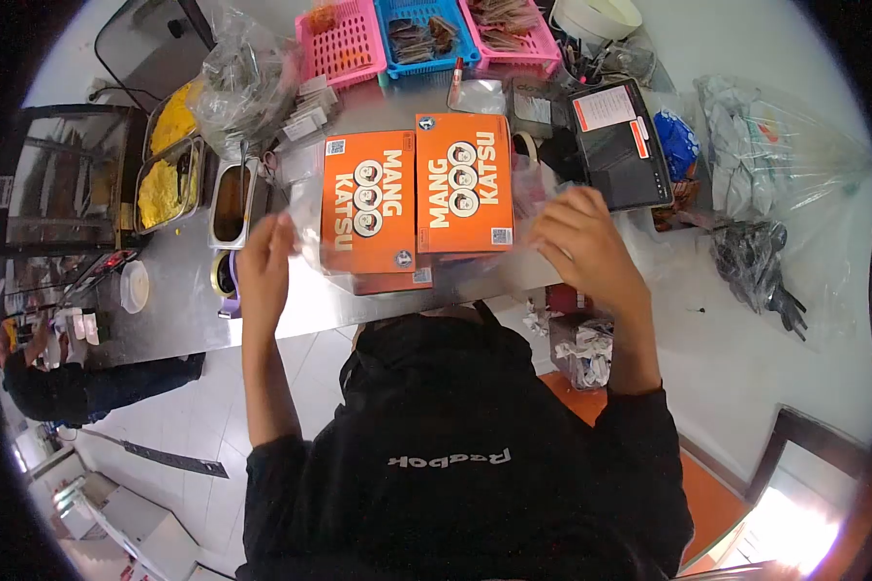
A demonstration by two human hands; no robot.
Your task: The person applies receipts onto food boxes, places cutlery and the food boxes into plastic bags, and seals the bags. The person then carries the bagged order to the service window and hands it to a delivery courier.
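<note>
Metal table (189, 300) bears orange boxes (368, 208) above tiled floor (199, 416), both hands (265, 257) (576, 237) pinching clear plastic (306, 215)

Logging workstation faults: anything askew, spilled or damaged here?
Yes: the left Mang Katsu box and right Mang Katsu box are turned opposite ways. The left QR code sits at the far-left corner, the right QR code at the near-right. Their ends are slightly out of line. No obvious damage shows on either top.

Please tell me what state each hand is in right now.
Left hand: curled beside the clear plastic; whether it grips cannot be told.
Right hand: also curled beside clear plastic; grip likewise unclear.
</note>
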